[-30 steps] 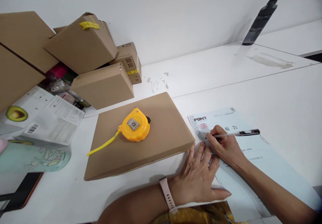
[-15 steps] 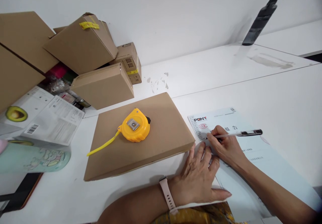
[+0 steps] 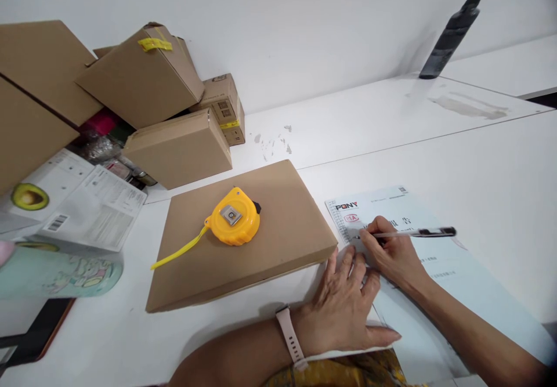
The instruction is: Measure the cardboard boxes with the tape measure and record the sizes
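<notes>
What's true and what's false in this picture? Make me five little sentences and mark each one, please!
1. The right hand is holding a pen. True.
2. The left hand is wrapped around a bottle. False: it is spread out flat, beside the right hand.
3. The tape measure lies on a flat cardboard box. True.
4. The tape measure is blue. False: it is yellow.
5. There is a pink watch strap on the left wrist. True.
</notes>
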Demonstrator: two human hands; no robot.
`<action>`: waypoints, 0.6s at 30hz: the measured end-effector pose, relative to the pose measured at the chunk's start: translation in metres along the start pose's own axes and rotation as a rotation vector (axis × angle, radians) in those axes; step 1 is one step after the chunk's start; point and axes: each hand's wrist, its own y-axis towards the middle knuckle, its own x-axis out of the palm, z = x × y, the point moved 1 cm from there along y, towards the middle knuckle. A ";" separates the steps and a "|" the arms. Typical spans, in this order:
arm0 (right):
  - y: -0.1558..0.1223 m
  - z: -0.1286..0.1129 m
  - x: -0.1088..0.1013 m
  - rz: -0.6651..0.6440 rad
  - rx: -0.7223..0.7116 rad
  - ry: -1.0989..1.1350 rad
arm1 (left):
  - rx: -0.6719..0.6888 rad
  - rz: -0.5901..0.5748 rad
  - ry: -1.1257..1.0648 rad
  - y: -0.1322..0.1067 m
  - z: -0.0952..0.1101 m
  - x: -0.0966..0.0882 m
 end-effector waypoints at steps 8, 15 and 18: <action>0.016 0.025 -0.009 0.065 -0.371 -0.368 | 0.021 0.087 0.111 -0.005 0.001 0.000; 0.025 0.052 -0.006 0.074 -0.463 -0.491 | 0.157 0.627 0.159 0.005 0.005 0.004; 0.027 0.057 -0.006 0.078 -0.421 -0.445 | 0.168 1.078 0.125 -0.007 0.011 -0.037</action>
